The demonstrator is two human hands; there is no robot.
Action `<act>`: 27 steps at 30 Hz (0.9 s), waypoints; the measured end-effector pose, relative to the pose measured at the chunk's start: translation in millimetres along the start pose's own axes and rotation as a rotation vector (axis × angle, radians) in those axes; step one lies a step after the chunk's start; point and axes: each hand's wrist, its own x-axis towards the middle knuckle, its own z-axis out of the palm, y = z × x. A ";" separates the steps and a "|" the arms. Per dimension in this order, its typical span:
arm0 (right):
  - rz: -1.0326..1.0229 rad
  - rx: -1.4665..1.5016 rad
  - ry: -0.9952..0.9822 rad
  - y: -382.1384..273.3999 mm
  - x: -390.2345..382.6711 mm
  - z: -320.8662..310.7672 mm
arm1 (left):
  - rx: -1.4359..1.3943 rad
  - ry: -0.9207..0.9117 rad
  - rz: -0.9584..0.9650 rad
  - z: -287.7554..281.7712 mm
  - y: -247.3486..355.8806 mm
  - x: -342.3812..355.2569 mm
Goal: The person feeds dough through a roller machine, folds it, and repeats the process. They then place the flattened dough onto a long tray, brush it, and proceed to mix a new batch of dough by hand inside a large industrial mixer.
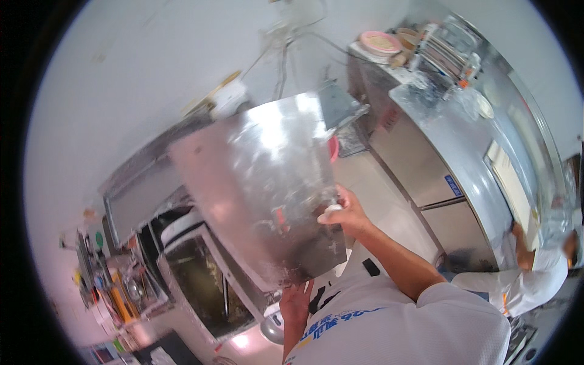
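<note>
Clutter [125, 301] on the left's too blurry to sort out. Then there's a big shiny metal sheet [255, 188], all smudged, tilted up in front of the person: left hand [296, 302] at its bottom edge, fingers partly hidden so can't tell the grip, right hand [347, 214] clamped on the right edge. White shirt [395, 328] has blue lettering, steel cabinet [407, 161] a blue label [453, 185], co-worker [538, 283] partly cut off far right.

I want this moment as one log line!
metal sheet: shiny, smudged; right hand: holding its right edge; left hand: at its lower edge; picture right: steel counter, co-worker
</note>
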 end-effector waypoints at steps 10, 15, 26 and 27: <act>-0.253 0.548 0.779 -33.1 -16.4 -306.0 | 0.732 -0.209 -0.082 176.2 -142.4 176.0; -0.421 0.646 0.980 -46.4 -1.0 -419.1 | 0.946 -0.167 -0.187 211.1 -202.3 236.2; -0.534 0.800 1.387 -61.7 96.8 -570.8 | 1.260 -0.025 -0.233 213.2 -207.2 323.2; -0.525 0.798 1.423 -64.6 109.8 -580.3 | 1.221 -0.045 -0.219 221.4 -207.8 335.8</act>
